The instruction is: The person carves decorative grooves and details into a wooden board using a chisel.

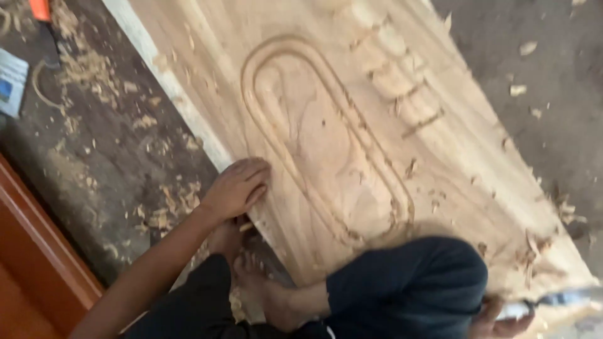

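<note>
A large pale wooden panel (pixel 377 125) lies on the floor, carved with a long oval frame and ridged blocks. My left hand (pixel 237 186) rests flat on the panel's left edge, fingers together, holding nothing. At the bottom right, my right hand (pixel 499 317) grips a tool (pixel 565 298) with a light, blurred shaft lying over the panel's near corner. My knee in dark trousers (pixel 414 282) covers the panel's near end, and my bare foot (pixel 264 289) sits beside it.
Wood chips and shavings (pixel 163 207) litter the dark floor on both sides. A reddish-brown wooden board (pixel 38 251) stands at the left edge. An orange-handled object (pixel 41 9) and a pale blue packet (pixel 9 81) lie at the top left.
</note>
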